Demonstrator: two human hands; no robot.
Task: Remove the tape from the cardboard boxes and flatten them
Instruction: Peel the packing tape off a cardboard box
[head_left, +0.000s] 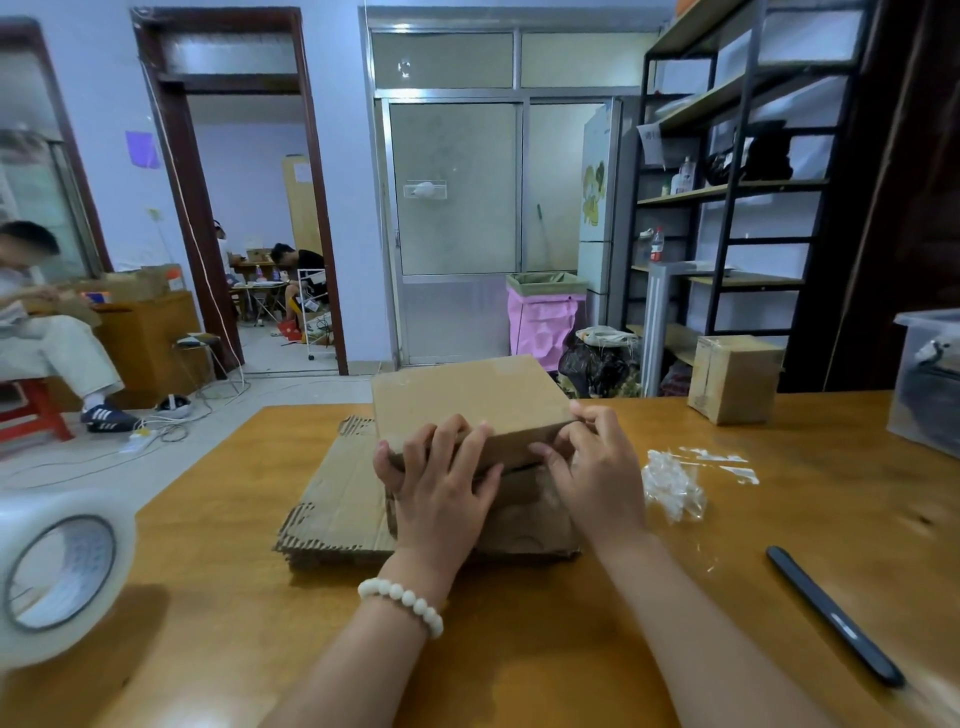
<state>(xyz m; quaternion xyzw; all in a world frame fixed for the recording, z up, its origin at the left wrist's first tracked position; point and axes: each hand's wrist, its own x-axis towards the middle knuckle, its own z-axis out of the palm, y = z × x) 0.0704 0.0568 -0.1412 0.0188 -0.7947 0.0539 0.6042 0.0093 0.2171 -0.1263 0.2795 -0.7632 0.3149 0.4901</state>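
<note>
Cardboard box (467, 395) over flattened stack (343, 499), long axis left-right, near edge facing both hands. Left hand (441, 483) clamped on near-left corner; right hand (597, 467) pinching near-right corner, probably better placed for next peel.

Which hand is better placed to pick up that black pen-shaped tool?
Probably right. The black pen-shaped tool lies on the right hand's side of the table; the left hand, gripping the cardboard box's left corner, would have to cross.

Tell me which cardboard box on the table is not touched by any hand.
The box standing alone at the far right; the box in the middle is held by both the left hand and the right hand.
</note>
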